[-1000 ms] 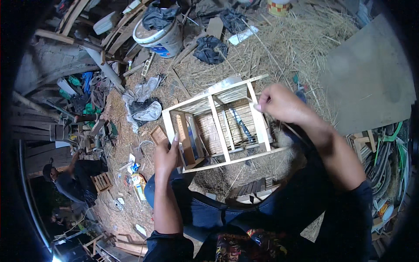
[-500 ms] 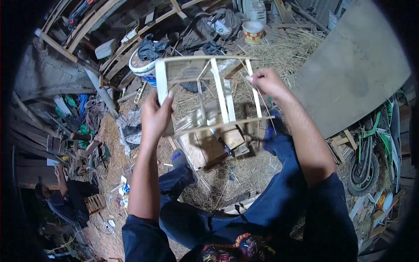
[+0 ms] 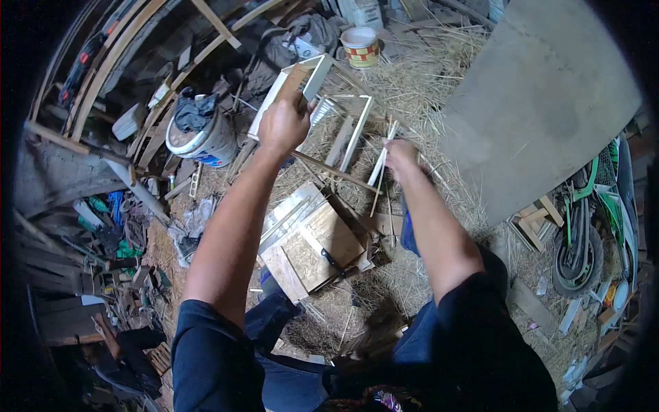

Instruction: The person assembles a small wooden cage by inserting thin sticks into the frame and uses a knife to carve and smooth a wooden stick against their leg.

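A light wooden frame [image 3: 357, 132] of thin strips and cross slats is held up in front of me, tilted. My left hand [image 3: 283, 128] is closed around its far left end, beside a wide board. At the frame's right end my right hand [image 3: 401, 156] is closed on a thin pale slat [image 3: 379, 165]; whether the slat is still joined to the frame I cannot tell. Below the frame, a knife [image 3: 331, 258] with a dark handle lies on a low wooden block [image 3: 317, 253], beside some thin strips.
Straw [image 3: 425, 79] covers the ground. A white bucket [image 3: 206, 141] holding black plastic stands left, a smaller tub [image 3: 360, 48] at the back. To the right are a large flat sheet [image 3: 542, 110] and a green motorbike [image 3: 583, 226]. Another person [image 3: 127, 350] sits at lower left.
The frame has swung away from me and tilted, with my left hand moving farther out and to the right. My right hand is slightly lower and nearer the frame's corner.
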The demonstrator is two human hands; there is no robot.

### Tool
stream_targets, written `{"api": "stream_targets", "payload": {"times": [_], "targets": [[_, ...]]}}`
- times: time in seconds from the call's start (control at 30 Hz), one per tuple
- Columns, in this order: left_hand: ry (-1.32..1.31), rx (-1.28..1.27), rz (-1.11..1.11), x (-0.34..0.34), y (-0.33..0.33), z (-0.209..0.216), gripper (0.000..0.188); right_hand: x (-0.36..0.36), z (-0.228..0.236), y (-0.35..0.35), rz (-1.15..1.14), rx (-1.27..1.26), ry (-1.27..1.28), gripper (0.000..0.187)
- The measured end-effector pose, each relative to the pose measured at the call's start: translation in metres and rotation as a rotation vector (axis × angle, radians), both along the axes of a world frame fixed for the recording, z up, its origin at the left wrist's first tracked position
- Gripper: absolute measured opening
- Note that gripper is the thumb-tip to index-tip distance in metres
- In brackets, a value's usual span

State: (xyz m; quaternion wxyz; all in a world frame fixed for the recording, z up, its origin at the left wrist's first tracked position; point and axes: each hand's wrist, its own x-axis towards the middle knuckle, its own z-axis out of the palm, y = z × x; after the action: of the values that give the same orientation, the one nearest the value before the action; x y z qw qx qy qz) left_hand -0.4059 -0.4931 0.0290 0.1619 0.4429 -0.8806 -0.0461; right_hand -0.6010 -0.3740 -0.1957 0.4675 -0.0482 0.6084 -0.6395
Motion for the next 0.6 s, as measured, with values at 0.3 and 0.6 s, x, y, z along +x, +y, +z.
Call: {"api": "stream_targets", "payload": {"times": [0.3, 0.6], "targets": [[0.036, -0.077, -0.19, -0.038, 0.009, -0.112, 0.028, 0.038, -0.105, -0.012, -0.112, 0.138, -0.199, 0.013], [0.039, 0.089, -0.219, -0.054, 0.046, -0.205, 0.036, 0.038, -0.065, 0.013, -0.199, 0.059, -0.153, 0.023]]}}
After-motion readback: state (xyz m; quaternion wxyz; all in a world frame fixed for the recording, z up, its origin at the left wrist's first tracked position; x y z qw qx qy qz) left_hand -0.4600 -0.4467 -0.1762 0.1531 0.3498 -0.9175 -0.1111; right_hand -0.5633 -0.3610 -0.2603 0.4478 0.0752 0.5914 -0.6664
